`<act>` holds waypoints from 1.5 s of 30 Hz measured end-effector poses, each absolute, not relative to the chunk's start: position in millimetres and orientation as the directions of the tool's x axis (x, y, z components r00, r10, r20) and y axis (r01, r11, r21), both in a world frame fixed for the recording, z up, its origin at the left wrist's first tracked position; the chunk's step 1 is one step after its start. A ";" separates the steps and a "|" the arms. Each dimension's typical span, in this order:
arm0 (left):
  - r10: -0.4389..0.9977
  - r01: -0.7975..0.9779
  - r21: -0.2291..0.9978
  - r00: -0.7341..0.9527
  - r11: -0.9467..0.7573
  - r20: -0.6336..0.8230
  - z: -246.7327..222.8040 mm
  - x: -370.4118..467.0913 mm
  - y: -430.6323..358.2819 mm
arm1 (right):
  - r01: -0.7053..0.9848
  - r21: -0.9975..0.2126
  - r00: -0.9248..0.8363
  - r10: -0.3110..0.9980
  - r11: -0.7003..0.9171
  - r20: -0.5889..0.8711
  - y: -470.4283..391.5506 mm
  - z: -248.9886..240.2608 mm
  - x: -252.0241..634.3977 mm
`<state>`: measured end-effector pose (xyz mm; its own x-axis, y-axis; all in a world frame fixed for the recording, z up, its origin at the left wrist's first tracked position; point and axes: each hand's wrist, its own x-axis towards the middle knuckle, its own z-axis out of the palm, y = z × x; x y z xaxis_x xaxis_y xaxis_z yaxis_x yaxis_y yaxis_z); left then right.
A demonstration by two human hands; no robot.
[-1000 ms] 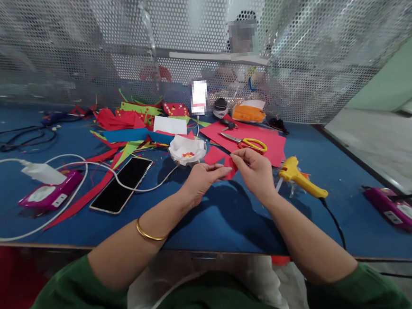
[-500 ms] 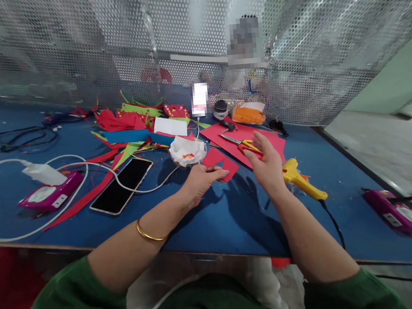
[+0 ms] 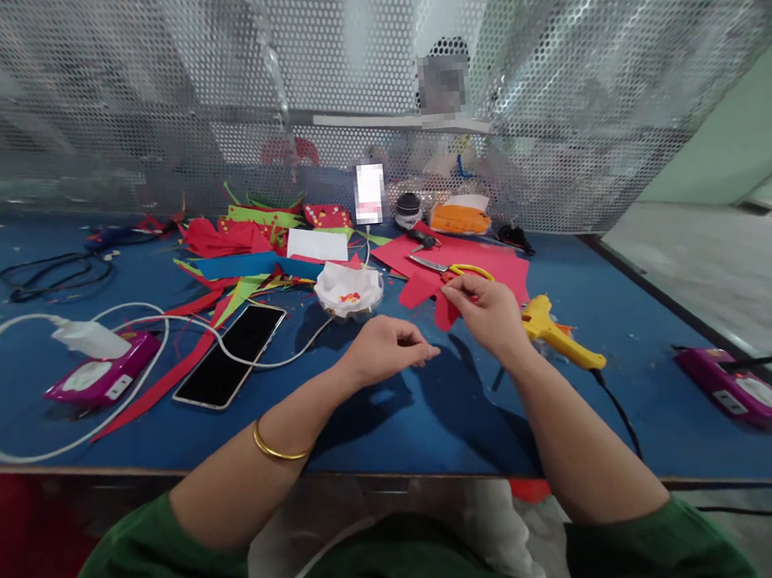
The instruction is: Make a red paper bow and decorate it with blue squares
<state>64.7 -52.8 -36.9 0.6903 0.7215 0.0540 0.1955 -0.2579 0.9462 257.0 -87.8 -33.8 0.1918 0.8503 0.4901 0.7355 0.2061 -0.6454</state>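
My right hand (image 3: 491,312) pinches a cut piece of red paper (image 3: 447,311), notched along its edge, between thumb and fingertips. Just beyond it, scissors (image 3: 429,263) with yellow and red handles lie on a large red sheet (image 3: 503,265). My left hand (image 3: 391,349), gold bangle at its wrist, hovers over the blue table with thumb and fingers pinched together; whatever they hold, if anything, is too small to make out. Behind it stands a paper-lined dish (image 3: 335,281) with small red and yellow bits inside.
A yellow glue gun (image 3: 560,338) lies right of my right hand. On the left are a black-screened phone (image 3: 231,355), a white cable and a purple power strip (image 3: 99,374). Coloured paper scraps (image 3: 228,237) pile up before the perforated metal screen (image 3: 211,98).
The red paper piece has passed from my left hand to my right, which has closed on it. My left hand has moved slightly nearer to me, still pinched.
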 end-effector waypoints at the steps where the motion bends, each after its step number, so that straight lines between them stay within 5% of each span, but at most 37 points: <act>1: 0.721 0.161 0.932 0.680 -0.325 0.134 -32.9 62.5 -54.5 | 0.761 -0.605 0.126 0.862 0.233 0.490 -88.2 -33.3 255.8; 6: 0.759 0.227 0.737 0.354 -0.637 0.547 -21.8 48.7 -54.2 | 0.802 -0.441 -0.216 0.883 0.404 0.417 -91.2 -39.7 239.6; 13: 0.877 0.406 0.778 0.213 -0.480 0.430 -35.7 18.4 -47.6 | 0.828 -0.353 -0.264 0.859 0.436 0.439 -86.9 -47.5 238.8; 19: 0.874 0.346 0.804 0.230 -0.484 0.428 -28.9 -2.6 -71.6 | 0.876 -0.381 0.045 0.735 0.296 0.676 -103.7 -23.5 241.1; 21: 0.931 0.141 0.929 0.178 -0.344 0.318 -24.8 3.4 -80.7 | 0.898 -0.314 0.093 0.561 0.310 0.822 -117.7 -19.3 226.2; 23: 0.976 -0.161 0.982 0.176 -0.099 0.128 -18.1 14.2 -89.9 | 0.892 -0.117 -0.109 0.460 0.436 0.881 -130.9 -21.2 204.9; 26: 0.823 -0.290 0.846 0.504 0.448 -0.263 2.5 24.2 -105.9 | 0.672 0.259 -0.649 0.383 0.694 0.658 -142.0 -28.8 178.6; 28: 0.752 -0.274 0.797 0.584 0.538 -0.306 21.5 18.3 -115.8 | 0.664 0.259 -0.700 0.461 0.701 0.545 -145.3 -29.7 176.8; 32: 0.957 -0.381 0.924 0.258 -0.024 0.132 46.3 -9.4 -116.3 | 0.913 0.060 -0.343 0.677 0.404 0.651 -163.9 -17.1 216.3; 35: 0.930 -0.012 0.931 0.018 -0.366 0.366 41.0 -11.4 -104.1 | 0.997 -0.028 -0.032 0.740 0.069 0.672 -188.6 -12.0 266.6; 38: 0.883 0.450 0.767 0.334 -0.458 0.331 21.0 3.9 -90.3 | 0.967 0.042 0.194 0.834 -0.251 0.516 -204.7 -18.7 315.4; 45: 0.758 0.573 0.515 0.586 -0.637 0.287 -18.5 34.4 -53.8 | 0.938 0.257 0.185 0.963 -0.232 0.195 -204.6 -27.7 358.6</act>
